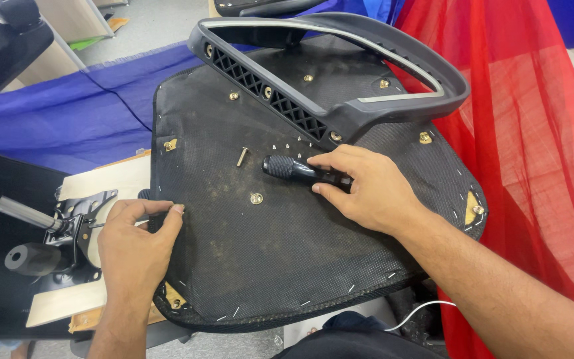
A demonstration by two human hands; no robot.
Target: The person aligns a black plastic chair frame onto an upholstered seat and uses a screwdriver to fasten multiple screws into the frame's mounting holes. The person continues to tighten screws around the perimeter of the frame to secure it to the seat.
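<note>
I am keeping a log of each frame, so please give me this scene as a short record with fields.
Setting: upturned chair seat with black fabric underside, lying on blue cloth
Left hand: rests on the seat's left edge, fingertips pinched together
Right hand: grips a black tool handle lying on the seat
Attached part: grey plastic armrest at the seat's far side
Loose item: one brass bolt near the handle
Left of seat: metal chair mechanism
Right side: red sheer fabric

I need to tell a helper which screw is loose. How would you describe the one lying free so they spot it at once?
Start at the black chair seat lying underside up. Just left of the black tool handle under the right hand lies a brass bolt. Unlike the round brass fittings set into the fabric, it lies on its side, unfastened.
</note>
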